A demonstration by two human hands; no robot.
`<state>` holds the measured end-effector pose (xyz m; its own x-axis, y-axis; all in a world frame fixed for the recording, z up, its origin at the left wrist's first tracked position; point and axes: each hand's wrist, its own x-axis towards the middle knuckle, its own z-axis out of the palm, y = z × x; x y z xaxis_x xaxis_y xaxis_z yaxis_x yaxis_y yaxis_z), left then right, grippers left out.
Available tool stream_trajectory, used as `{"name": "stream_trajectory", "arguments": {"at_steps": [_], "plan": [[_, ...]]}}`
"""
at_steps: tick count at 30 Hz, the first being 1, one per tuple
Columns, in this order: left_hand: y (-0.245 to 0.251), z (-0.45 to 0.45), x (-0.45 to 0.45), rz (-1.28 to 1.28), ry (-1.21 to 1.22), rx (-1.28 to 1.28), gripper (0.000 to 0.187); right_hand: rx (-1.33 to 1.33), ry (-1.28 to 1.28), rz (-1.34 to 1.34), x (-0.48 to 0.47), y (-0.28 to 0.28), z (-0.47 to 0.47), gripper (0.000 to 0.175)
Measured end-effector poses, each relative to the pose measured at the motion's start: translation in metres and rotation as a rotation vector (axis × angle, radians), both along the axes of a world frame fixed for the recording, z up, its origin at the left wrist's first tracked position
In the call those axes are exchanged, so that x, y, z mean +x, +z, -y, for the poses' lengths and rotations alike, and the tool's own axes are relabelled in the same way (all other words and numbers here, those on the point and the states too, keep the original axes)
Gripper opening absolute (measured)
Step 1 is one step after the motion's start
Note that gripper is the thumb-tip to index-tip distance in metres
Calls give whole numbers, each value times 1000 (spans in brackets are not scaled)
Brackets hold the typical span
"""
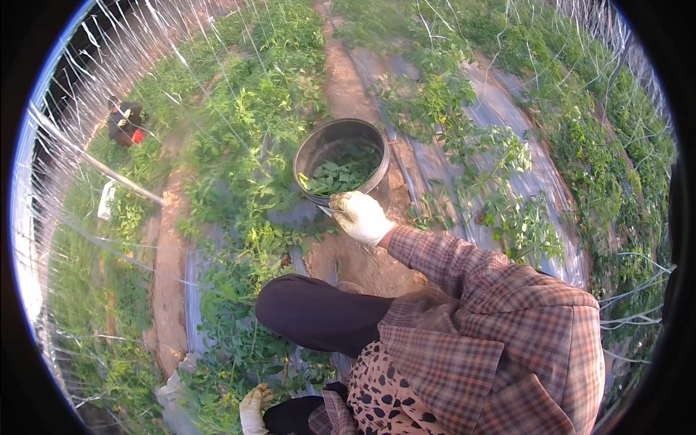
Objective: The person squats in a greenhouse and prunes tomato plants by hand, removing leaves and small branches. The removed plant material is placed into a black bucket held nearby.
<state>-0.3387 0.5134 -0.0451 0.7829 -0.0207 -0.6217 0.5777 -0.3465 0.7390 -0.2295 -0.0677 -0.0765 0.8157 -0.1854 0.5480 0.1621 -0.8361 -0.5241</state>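
My right hand, in a pale glove stained at the fingertips, is closed on the near rim of a dark plastic bucket. Green leafy cuttings lie inside the bucket, which stands on the soil path. A small pale strip shows beside the fingertips; what it is cannot be told. Low in the picture, my left hand, also gloved, is beside my leg among the leafy plants. Its fingers are bent, and whether they hold anything is unclear.
Rows of green plants grow through plastic mulch film on both sides of the soil path. Many pale strings and a long pole cross the left side. Another person crouches far left. A white container stands nearer.
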Motion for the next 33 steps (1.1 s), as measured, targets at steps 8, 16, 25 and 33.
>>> {"name": "stream_trajectory", "arguments": {"at_steps": [8,16,25,33], "plan": [[-9,-7,-11,-46,-8,17,42,-316,-183,-434,24,-17,21,62],[-12,-11,-16,-64,18,29,41,-345,-174,-272,24,-57,31,69],[-17,-14,-16,-55,33,13,40,-313,-187,-245,20,-57,30,71],[-16,-15,-19,-45,46,11,39,-305,-176,-280,22,-57,31,71]]}}
